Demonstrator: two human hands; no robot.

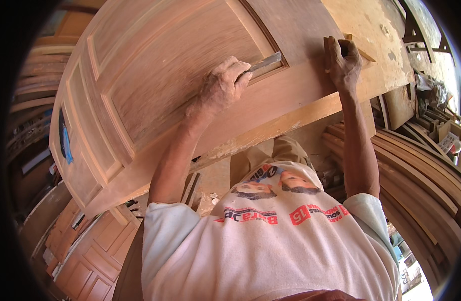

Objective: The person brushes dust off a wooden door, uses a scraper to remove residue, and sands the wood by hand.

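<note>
A panelled wooden door [177,67] lies flat before me, with raised mouldings around its panels. My left hand [224,81] is closed around a flat, grey, blade-like tool [267,63]. The tool's far end rests by the corner of the large panel's dark moulding [266,32]. To the right, my right hand [343,62] is over the door's end, fingers curled towards the thumb. Whether something thin is pinched in it cannot be told. Just beyond that hand is a small wooden strip [362,49].
A worn work surface [388,34] supports the door. Long curved-looking boards [414,180] are stacked at right, near a box of offcuts [448,131]. A blue-bristled brush-like thing [66,145] lies on the door's left part. Another panelled door [91,259] stands at lower left.
</note>
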